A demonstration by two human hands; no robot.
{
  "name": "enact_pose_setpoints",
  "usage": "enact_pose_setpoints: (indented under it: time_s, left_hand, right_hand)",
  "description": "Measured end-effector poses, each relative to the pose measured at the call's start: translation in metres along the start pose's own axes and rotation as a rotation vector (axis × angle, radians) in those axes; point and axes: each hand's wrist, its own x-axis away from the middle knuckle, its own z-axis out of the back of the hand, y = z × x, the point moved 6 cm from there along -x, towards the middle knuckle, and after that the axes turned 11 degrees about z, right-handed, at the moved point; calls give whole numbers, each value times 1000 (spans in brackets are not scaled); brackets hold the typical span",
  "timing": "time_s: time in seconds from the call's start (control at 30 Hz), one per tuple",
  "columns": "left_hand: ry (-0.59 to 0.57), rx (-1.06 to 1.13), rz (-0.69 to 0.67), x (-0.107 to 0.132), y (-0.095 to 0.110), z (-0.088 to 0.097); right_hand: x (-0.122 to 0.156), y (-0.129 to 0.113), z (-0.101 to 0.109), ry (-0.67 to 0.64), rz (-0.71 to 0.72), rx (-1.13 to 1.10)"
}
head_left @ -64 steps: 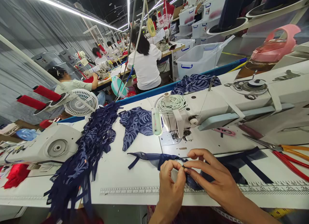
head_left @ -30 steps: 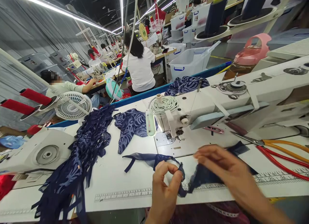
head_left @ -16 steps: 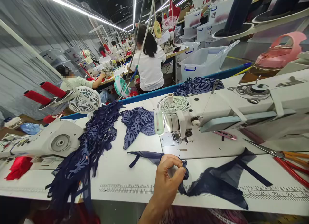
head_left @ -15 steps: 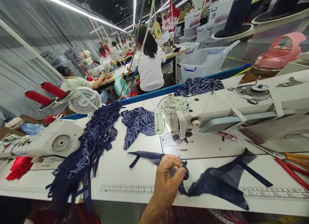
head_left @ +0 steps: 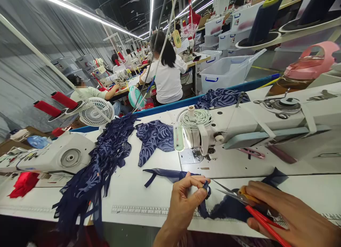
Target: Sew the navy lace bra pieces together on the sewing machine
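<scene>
My left hand (head_left: 183, 200) pinches the gathered edge of a navy lace-edged garment piece (head_left: 229, 209) between thumb and forefinger. One strap end of the piece lies to the left of this hand; the rest spreads to the right, partly behind my right hand. In my right hand (head_left: 290, 211) is a pair of scissors (head_left: 236, 194) with orange and red handles. Its blades are parted and point left, their tips close to the pinched cloth. Whether they touch it I cannot tell. A patterned navy fabric piece (head_left: 156, 138) lies beyond, left of the sewing machine's needle area.
The sewing machine (head_left: 282, 115) spans the right, with a pink snipper (head_left: 252, 153) beneath its arm. A heap of navy pieces (head_left: 106, 158) hangs over the table's front edge at left. A printed ruler (head_left: 141, 210) runs along that edge. Co-workers sit beyond.
My right hand has come into view with the scissors, which lay on the table at right before. The blades now reach near my left hand, which keeps its pinch. The view shifted slightly.
</scene>
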Motion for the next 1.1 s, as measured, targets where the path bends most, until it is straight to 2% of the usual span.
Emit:
enact_pose_setpoints:
  time_s: [0.1,0.13,0.3,0.4,0.6,0.73,0.83,0.97,1.1]
  left_hand:
    - [10,19,19,2,2,3]
    - [13,21,24,2,2,4]
    - [32,37,62,2,-3,5]
    - [19,44,65,2,-4,3]
    - [24,62,48,2,-6,1]
    - [21,53,63,4,-5,1]
    - [69,89,77,4,-6,4]
    - [202,327,133,3,-15,7]
    - [269,539,132,1,-24,-2]
  right_hand:
    - [-15,3,-20,-321,25,69]
    - [-18,2,-23,-386,17,75]
    - [-25,-15,-35,-640,-7,1]
    - [-22,-16,-37,-722,-37,4]
    - [-15,-11,-38,-714,-30,1]
    - [-20,-9,-33,-624,-8,-32]
    - [-24,-2,-24,-514,15,5]
    - [-20,-2,-19,-324,126,129]
    - [-11,-14,-41,-323,124,88]
